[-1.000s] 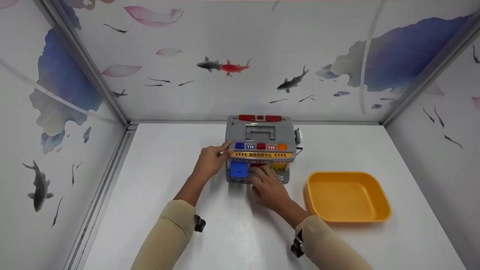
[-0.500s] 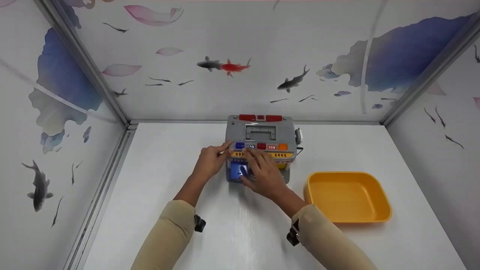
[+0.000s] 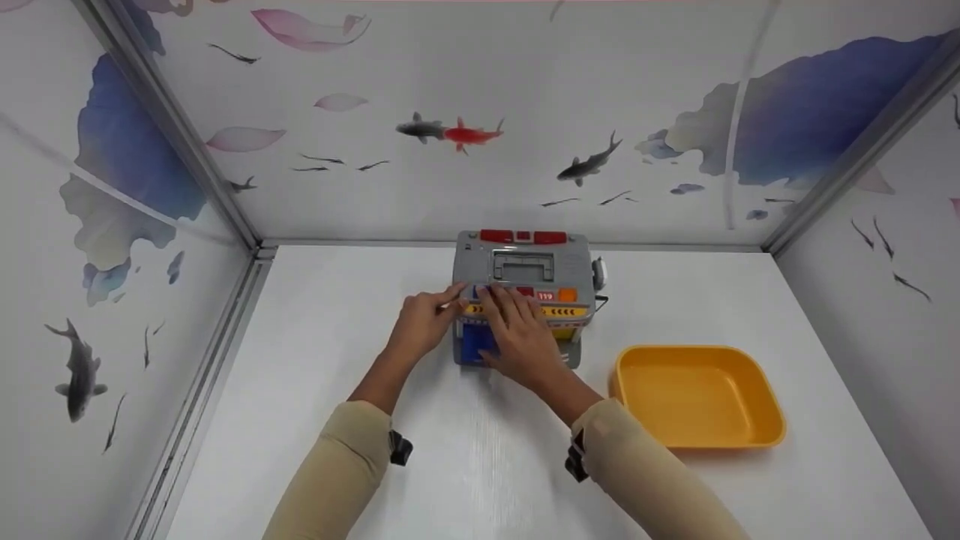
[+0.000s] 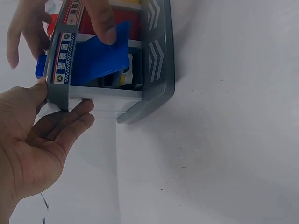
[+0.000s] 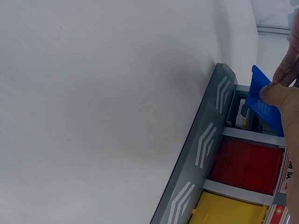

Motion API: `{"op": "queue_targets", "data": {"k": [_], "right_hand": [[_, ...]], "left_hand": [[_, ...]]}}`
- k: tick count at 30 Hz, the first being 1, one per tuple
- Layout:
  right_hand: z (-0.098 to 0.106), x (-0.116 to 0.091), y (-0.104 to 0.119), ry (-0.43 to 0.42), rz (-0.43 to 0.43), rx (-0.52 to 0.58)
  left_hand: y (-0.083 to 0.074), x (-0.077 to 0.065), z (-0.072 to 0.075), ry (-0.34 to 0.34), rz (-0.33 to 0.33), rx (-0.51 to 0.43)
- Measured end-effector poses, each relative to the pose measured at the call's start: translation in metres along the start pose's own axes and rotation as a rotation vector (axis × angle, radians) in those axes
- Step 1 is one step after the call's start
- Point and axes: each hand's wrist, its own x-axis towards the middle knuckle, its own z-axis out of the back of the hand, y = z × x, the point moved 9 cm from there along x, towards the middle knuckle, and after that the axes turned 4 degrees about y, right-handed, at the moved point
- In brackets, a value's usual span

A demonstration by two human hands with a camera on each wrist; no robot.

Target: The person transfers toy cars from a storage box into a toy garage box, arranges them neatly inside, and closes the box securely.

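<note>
A grey toy rescue station point(image 3: 472, 262) with a yellow-and-black front strip stands near the back wall. My left hand point(image 3: 420, 326) holds its left roof edge, with fingers under the overhang in the left wrist view. Fingers of my right hand point(image 3: 529, 349) reach over the roof's front edge near the blue button point(image 4: 41, 66), while the thumb presses on the blue door point(image 4: 96, 58). That door is tilted outward, partly raised. Behind it a small white toy vehicle point(image 5: 241, 114) shows inside the bay. The red door point(image 5: 247, 163) and yellow door point(image 5: 229, 209) are down.
A yellow-orange tray point(image 3: 697, 405) lies on the white table point(image 3: 450, 465), to the right of the station. Printed panels in metal frames enclose the table at the back and sides. A white piece point(image 3: 599, 274) sticks out of the station's right side.
The right hand has moved from low at the front of the bays up and left, its fingers now over the roof edge and its thumb at the blue door. The left hand has stayed put.
</note>
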Motion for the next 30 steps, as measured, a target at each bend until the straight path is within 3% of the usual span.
{"op": "queue_targets", "data": {"k": [5, 12, 20, 30], "right_hand": [[-0.005, 0.004, 0.001, 0.021, -0.052, 0.001], [-0.012, 0.005, 0.005, -0.061, -0.063, -0.117], [-0.015, 0.008, 0.008, -0.091, -0.063, -0.129], [-0.020, 0.011, 0.010, -0.073, -0.080, -0.214]], "left_hand": [[0.000, 0.000, 0.000, -0.001, 0.005, 0.003], [-0.001, -0.001, 0.001, -0.018, -0.034, -0.004], [-0.003, -0.002, 0.004, -0.027, -0.050, 0.001], [-0.003, -0.002, 0.001, -0.016, -0.003, -0.006]]}}
